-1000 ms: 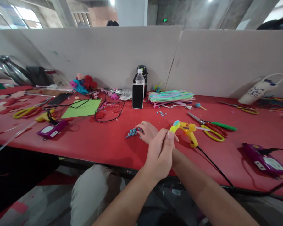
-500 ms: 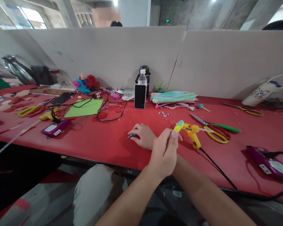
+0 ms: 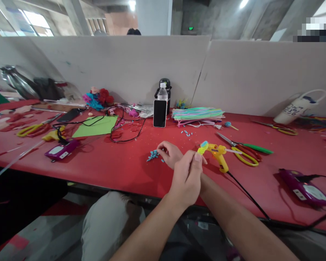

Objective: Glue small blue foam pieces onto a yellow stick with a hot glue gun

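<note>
Yellow piece (image 3: pixel 201 150): blue-topped, standing up from the fingertips of the left grip (image 3: pixel 187 178).
Left-hand state: thumb and fingers pressed together, pinching the yellow piece at its lower end.
Right-hand state: the right grip (image 3: pixel 170 154) is just beyond and to the left of the left grip, fingers curled down at the edge of the blue bits (image 3: pixel 152 156); I cannot tell whether it pinches one.
Blue heap: on the red bench (image 3: pixel 116 168), just left of the right grip's fingertips.
Glue gun (image 3: pixel 220 160): yellow, lying just right of the left grip, its front end beside the yellow piece.
Scissors (image 3: pixel 246 155): farther right of the left grip, past the glue gun, handles red and yellow.
Phone (image 3: pixel 159 113): upright, beyond the right grip, in front of a clear bottle (image 3: pixel 163 94).
Pastel stems (image 3: pixel 197 114): bundled beyond both grips.
Purple box (image 3: pixel 305 187): well right of the left grip.
Green sheet (image 3: pixel 96 126): well left of the right grip and farther back.
</note>
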{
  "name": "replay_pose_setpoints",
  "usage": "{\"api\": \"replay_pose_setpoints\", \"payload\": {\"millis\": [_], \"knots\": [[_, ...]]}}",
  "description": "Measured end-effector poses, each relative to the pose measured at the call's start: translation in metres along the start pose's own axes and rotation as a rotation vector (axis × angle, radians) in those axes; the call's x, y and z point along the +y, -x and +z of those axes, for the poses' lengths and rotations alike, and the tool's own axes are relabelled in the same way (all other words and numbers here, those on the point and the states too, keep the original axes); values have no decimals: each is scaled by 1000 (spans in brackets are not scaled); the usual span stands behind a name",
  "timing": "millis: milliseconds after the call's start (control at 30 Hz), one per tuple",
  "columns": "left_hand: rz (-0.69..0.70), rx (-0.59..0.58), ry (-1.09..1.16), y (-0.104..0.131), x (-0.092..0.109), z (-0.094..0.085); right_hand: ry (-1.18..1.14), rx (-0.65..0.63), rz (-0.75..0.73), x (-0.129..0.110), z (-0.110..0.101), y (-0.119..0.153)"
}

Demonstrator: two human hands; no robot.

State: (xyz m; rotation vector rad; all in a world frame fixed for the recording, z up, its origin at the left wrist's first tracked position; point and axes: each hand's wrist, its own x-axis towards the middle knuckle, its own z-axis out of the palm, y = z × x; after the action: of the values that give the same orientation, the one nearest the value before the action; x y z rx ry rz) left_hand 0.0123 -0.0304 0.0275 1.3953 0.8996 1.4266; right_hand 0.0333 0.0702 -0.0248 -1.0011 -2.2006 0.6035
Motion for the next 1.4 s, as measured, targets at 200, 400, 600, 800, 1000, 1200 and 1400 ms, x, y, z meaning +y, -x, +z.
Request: {"api": "replay_pose_setpoints", "payload": {"millis": [200, 400, 600, 800, 1000, 1200, 1400], "knots": [[15, 3, -12, 1, 0, 2, 223, -150, -82, -19, 5, 0], [33, -11, 19, 4, 6, 0, 282, -174, -32, -31, 21, -4], [32, -13, 9, 4, 5, 0, 188, -111, 38, -24, 17, -3], [19, 18, -21, 1, 0, -2, -221, 133, 124, -1, -13, 22], [-40, 94, 27, -3, -1, -2, -386, 50, 173, 24, -62, 54], [-80, 122, -11, -7, -12, 0, -507, 57, 339, 28, -98, 91], [-141, 93, -84, -9, -32, 1, -535, 284, 352, 8, -121, 108]]}}
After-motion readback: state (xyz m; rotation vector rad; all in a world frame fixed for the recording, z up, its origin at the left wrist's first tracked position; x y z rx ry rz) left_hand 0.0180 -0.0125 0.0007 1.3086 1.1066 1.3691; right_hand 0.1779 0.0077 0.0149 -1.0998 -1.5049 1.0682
